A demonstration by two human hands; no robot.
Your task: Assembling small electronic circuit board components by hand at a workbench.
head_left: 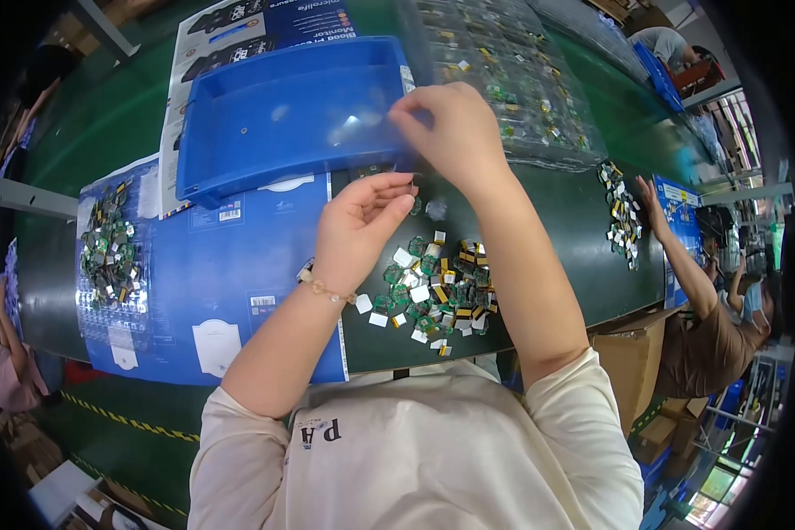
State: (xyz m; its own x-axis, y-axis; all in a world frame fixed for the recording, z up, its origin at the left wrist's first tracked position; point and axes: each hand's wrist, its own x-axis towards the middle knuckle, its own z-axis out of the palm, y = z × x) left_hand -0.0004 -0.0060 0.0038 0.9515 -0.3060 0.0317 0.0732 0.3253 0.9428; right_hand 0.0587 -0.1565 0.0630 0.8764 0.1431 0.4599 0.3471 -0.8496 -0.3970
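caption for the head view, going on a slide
Left hand pinches a small part beyond a pile of green circuit boards; right hand is raised near a blue tray.

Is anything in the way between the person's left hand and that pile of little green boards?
Nothing visible is. The pile lies on the dark table, nearer the person than the left hand. The right forearm passes to the pile's right, not between them.

A dark green worktable [565, 230] spans the scene. At near left, striped yellow-and-black tape [128, 419] crosses the green floor [106, 442]; a pale metal beam [26, 196] stands far left. Cardboard boxes [632, 367] sit right, and bright windows [720, 484] glow at near right.
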